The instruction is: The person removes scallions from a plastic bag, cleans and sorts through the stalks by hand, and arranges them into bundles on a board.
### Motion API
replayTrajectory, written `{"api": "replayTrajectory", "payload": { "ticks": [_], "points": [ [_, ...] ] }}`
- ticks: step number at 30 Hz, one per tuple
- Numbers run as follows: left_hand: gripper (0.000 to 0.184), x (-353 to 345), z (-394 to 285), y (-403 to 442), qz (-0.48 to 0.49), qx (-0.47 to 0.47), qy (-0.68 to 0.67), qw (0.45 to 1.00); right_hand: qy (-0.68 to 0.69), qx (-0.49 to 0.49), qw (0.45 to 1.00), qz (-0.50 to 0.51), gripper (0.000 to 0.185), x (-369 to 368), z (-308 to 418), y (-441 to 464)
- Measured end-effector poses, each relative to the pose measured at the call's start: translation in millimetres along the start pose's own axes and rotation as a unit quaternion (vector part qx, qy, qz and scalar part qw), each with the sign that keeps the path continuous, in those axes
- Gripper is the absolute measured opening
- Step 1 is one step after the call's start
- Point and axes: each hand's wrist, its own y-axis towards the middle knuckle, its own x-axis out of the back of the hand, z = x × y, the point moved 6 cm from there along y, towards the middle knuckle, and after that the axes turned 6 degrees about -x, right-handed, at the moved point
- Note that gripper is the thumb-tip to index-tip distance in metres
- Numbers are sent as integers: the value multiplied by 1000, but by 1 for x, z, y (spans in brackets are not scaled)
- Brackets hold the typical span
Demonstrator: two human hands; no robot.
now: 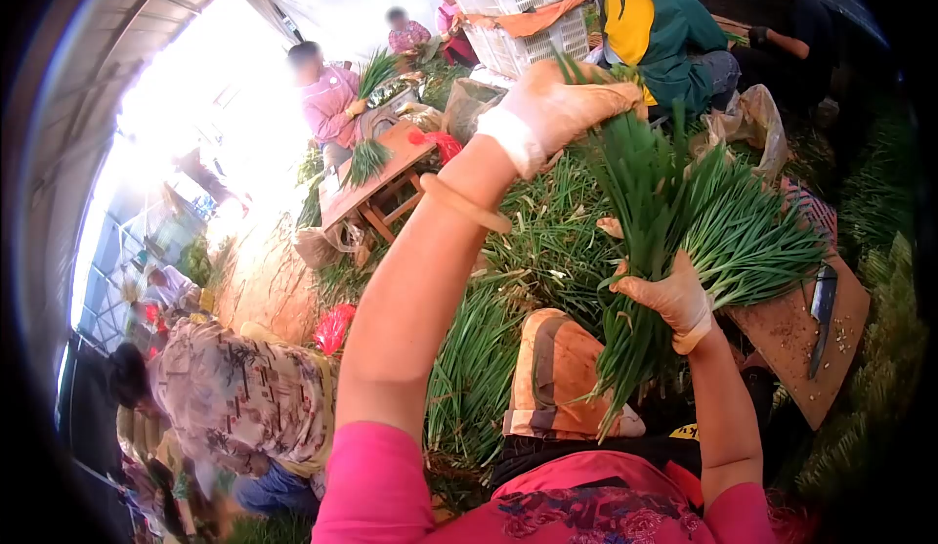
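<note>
A bunch of long green leafy stalks (640, 177) stands upright in front of my body. My left hand (572, 109), in a pale glove, is at the top of the bunch with its fingers bent over the leaf tips. Lower down, my right hand (672, 300), also gloved, is wrapped round the middle of the bunch. Just beyond it, a pile of cut stalks (752, 241) lies on a wooden board (845, 314). A knife (823, 309) with a dark handle rests on that board, among small scraps.
Loose greens (557, 236) cover the ground ahead. White plastic crates (518, 6) are stacked at the back. A small wooden table (376, 177) stands left of centre, near a seated person (332, 104). Another person (244, 388) bends at the lower left; others sit behind.
</note>
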Motion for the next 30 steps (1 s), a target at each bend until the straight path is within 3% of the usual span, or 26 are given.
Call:
{"api": "replayTrajectory", "payload": {
  "ticks": [3,4,7,9,10,11,12,13,14,15,16,17,18,19,20,21,24,25,26,27,28,29,30],
  "points": [
    [21,6,5,5,-14,73,141,987,-20,30,999,40,42,-1,-3,2],
    [20,8,6,8,-51,65,126,989,-81,28,996,15,42,3,-5,5],
    [19,0,-28,11,-48,-255,232,937,-95,19,995,24,44,1,-5,6],
    [23,41,-21,26,-195,-87,6,977,-100,-11,994,32,46,-1,-11,2],
    [18,56,-28,30,-222,-109,-170,954,-118,-22,992,40,47,2,-27,4],
    [22,75,-27,46,-170,-167,-281,930,-137,-33,989,48,48,5,-42,5],
    [19,102,-25,49,-240,-182,-279,912,-63,-64,995,39,48,10,-55,3],
    [21,142,-32,55,-214,-329,-266,881,-63,-64,996,24,48,19,-59,4],
    [14,197,-36,65,-181,-335,-378,844,-62,-65,996,8,47,30,-62,6],
    [17,263,-60,65,-174,-289,-373,864,-61,-68,996,-9,47,40,-65,7],
    [19,322,-71,64,-169,-325,-404,838,-28,-61,997,-39,45,52,-63,5],
    [23,355,-67,38,-439,-304,-346,772,-30,-46,997,-55,47,70,-67,6],
    [22,356,-71,27,-498,-290,-205,791,-33,-12,997,-69,47,89,-72,9],
    [31,343,-65,27,-452,-209,20,867,-37,21,996,-80,47,101,-70,11],
    [40,328,-32,20,-431,-72,119,891,13,-6,996,-90,46,113,-71,8],
    [51,297,3,8,-397,66,215,890,63,-31,993,-99,44,120,-64,4],
    [85,217,69,-13,-204,201,354,891,164,21,984,-64,42,136,-42,1],
    [90,171,87,-24,-156,206,248,934,197,21,980,-38,43,148,-43,4],
    [89,115,82,-31,-77,233,241,939,222,48,974,-11,42,148,-36,6],
    [78,83,105,-44,-49,276,173,944,258,81,963,16,37,137,-20,-1],
    [66,35,91,-51,104,211,235,943,275,71,959,-5,35,140,-17,-4],
    [53,10,133,-63,170,73,296,937,292,60,954,-24,34,143,-18,-5],
    [52,-24,152,-81,166,107,204,959,307,58,950,6,34,144,-21,-4]
  ]
}}
